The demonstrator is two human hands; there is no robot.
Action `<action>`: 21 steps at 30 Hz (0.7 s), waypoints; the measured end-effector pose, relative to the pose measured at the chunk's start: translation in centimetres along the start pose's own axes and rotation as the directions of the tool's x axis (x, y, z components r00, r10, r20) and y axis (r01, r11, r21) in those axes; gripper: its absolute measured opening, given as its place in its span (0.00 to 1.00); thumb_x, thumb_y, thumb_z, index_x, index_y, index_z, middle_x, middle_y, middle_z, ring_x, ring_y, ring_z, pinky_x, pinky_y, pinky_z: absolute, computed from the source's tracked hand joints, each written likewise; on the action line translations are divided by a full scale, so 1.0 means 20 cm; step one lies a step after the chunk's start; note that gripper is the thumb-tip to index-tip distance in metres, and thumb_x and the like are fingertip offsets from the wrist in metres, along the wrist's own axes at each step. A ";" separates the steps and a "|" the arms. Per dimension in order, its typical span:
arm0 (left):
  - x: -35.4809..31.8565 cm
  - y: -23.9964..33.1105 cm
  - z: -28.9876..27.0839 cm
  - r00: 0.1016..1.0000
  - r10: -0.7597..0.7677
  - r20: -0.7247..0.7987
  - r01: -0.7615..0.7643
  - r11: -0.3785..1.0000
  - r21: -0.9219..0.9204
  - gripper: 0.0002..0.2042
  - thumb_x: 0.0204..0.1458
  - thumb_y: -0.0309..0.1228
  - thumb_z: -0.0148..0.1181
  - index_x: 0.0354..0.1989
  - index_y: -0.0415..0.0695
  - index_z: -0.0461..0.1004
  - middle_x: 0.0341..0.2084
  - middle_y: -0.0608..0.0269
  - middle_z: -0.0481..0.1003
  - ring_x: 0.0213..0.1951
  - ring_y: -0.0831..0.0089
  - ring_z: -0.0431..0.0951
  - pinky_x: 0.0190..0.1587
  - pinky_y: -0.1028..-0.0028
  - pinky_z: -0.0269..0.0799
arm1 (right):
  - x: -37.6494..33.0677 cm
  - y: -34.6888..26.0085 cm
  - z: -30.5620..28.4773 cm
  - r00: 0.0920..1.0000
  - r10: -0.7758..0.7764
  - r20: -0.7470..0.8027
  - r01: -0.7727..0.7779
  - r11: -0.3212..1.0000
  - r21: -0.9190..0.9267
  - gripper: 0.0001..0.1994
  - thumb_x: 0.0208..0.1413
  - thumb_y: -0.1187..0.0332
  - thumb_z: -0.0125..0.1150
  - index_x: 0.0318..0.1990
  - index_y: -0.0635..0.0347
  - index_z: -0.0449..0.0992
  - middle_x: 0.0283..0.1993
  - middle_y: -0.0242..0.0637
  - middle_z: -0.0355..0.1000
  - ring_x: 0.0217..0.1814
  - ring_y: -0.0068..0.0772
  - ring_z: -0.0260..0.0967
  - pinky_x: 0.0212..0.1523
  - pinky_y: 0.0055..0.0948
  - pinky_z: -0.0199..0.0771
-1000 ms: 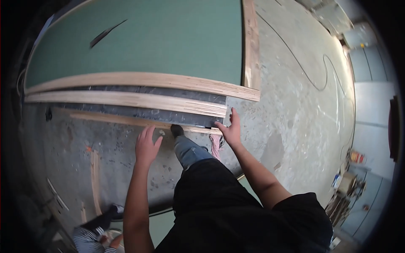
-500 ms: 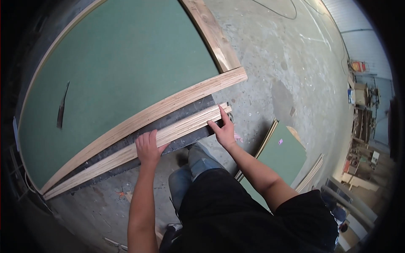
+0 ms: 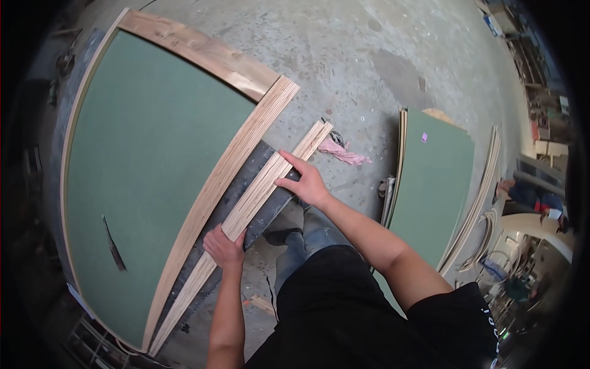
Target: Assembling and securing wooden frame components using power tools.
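A bundle of long pale plywood strips (image 3: 253,192) lies along the near side of a dark, paint-spotted table (image 3: 265,155). My left hand (image 3: 225,247) wraps over the bundle near its middle, thumb on the near side. Closer to the far end, my right hand (image 3: 305,180) grips it between thumb and fingers. Beside the bundle, a thick curved edge of layered strips (image 3: 212,195) borders a green panel (image 3: 160,141). The bundle and this edge nearly meet at the lower left, with a gap widening toward the far end. On the panel rests a slim dark-handled tool (image 3: 113,247).
A wide wooden board (image 3: 203,52) closes the panel's far side. Pink cloth (image 3: 344,154) lies on the concrete floor beyond the bundle's end. At right stand stacked green sheets (image 3: 430,184), with long bent strips (image 3: 476,203) beside them. Another person (image 3: 534,200) is farther right.
The view has turned, so the panel and bundle appear more steeply slanted. The bundle's far end now juts farther past my right hand and the table edge. Both hands still hold it.
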State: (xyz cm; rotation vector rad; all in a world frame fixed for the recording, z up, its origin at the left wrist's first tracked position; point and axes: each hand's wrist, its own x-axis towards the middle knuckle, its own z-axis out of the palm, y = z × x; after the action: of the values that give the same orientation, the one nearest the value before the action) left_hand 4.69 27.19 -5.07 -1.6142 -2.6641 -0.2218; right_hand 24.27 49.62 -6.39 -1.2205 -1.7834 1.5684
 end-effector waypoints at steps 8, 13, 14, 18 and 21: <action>0.02 0.00 0.02 0.995 -0.075 0.066 0.071 0.995 0.069 0.37 0.32 0.55 0.75 0.46 0.42 0.68 0.35 0.51 0.66 0.40 0.48 0.66 0.45 0.55 0.61 | 0.00 0.02 0.00 0.999 0.051 0.010 -0.052 0.992 0.113 0.37 0.45 0.63 0.76 0.65 0.58 0.67 0.65 0.44 0.68 0.68 0.39 0.64 0.67 0.33 0.62; 0.04 0.03 0.02 0.996 -0.061 0.063 0.056 0.995 0.084 0.36 0.33 0.53 0.75 0.44 0.40 0.68 0.35 0.50 0.66 0.40 0.47 0.66 0.45 0.54 0.61 | 0.00 0.00 0.01 0.993 0.036 -0.109 -0.020 0.990 0.143 0.36 0.46 0.62 0.75 0.64 0.60 0.68 0.65 0.44 0.67 0.68 0.41 0.64 0.67 0.34 0.63; 0.04 0.03 0.02 0.999 -0.030 0.044 0.027 0.998 0.063 0.35 0.35 0.52 0.75 0.44 0.39 0.68 0.34 0.48 0.65 0.40 0.46 0.65 0.45 0.53 0.61 | 0.00 0.01 0.01 0.993 0.013 -0.118 -0.002 0.995 0.098 0.36 0.46 0.62 0.75 0.64 0.59 0.68 0.65 0.43 0.67 0.68 0.41 0.64 0.67 0.35 0.63; 0.04 0.03 0.02 0.998 -0.027 0.059 0.022 0.997 0.081 0.35 0.35 0.52 0.74 0.44 0.39 0.68 0.34 0.48 0.65 0.40 0.46 0.65 0.45 0.53 0.61 | 0.00 0.03 0.00 0.998 -0.062 -0.018 0.062 0.998 0.027 0.35 0.47 0.62 0.74 0.64 0.59 0.67 0.66 0.44 0.66 0.68 0.44 0.64 0.67 0.36 0.64; 0.04 0.03 0.01 0.996 -0.042 0.073 0.036 0.995 0.091 0.35 0.35 0.53 0.74 0.44 0.38 0.68 0.34 0.48 0.65 0.40 0.46 0.65 0.44 0.53 0.61 | 0.00 0.02 -0.02 0.998 -0.065 -0.002 0.065 0.998 0.014 0.35 0.47 0.62 0.74 0.64 0.59 0.67 0.66 0.44 0.66 0.68 0.45 0.64 0.67 0.37 0.64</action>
State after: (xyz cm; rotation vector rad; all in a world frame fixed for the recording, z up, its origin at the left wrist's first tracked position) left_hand 4.95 28.15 -5.22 -1.5760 -2.7188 -0.0425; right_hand 24.71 49.78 -6.76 -1.1451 -1.7903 1.5410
